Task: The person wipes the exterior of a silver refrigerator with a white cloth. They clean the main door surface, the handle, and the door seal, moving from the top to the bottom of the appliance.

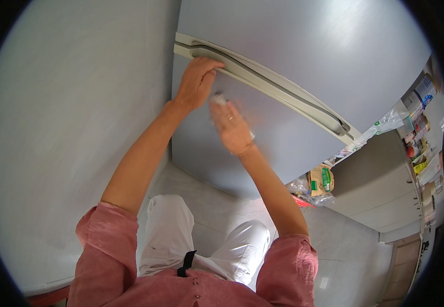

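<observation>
A grey refrigerator with a lower door and an upper door stands before me, both doors closed. Between them run pale curved handles. My left hand rests at the left end of the lower door's top edge, its fingers over the handle trim. Against the lower door, right of and below it, my right hand is flat and blurred, with a ring on one finger. A whitish cloth or wipe shows at its fingertips, partly hidden beneath the hand.
A pale wall rises close on the left. At the right, plastic bags and a brown paper package sit beside the refrigerator. Beyond them stands a cabinet with drawers, its top crowded with jars and packets. Grey floor tiles lie below.
</observation>
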`<state>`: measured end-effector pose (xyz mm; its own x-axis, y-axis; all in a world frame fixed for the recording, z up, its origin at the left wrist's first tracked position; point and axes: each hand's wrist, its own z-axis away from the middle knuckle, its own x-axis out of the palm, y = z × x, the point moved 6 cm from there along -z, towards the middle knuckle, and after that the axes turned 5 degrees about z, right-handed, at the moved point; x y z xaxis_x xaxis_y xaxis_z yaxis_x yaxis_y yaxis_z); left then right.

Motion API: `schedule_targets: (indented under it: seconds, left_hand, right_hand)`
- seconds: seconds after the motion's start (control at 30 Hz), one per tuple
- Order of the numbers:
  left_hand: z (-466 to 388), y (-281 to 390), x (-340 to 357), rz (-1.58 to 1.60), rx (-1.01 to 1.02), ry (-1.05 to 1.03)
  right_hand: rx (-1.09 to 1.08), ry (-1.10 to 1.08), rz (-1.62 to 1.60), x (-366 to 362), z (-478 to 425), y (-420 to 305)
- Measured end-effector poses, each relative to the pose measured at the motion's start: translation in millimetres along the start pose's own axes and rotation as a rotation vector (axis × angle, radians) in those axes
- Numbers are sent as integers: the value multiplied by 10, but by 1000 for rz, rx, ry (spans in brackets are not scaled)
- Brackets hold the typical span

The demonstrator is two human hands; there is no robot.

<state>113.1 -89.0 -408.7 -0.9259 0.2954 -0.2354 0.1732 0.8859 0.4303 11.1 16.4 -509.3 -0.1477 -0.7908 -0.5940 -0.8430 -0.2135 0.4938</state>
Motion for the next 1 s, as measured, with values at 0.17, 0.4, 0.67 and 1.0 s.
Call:
schedule_targets:
  seconds: [0.17, 0.4, 0.67, 1.0]
  left_hand:
    - [1, 12, 2, -140, 71, -1]
    - [77, -20, 12, -8, 33, 106]
    - [21, 57, -6, -121, 108, 4]
    - [169, 60, -20, -200, 105, 46]
  right_hand:
    - [-129, -176, -224, 28, 225, -157]
    - [64, 210, -90, -835, -448, 456]
    - [39, 203, -4, -888, -353, 599]
    - [361, 202, -141, -1264, 220, 827]
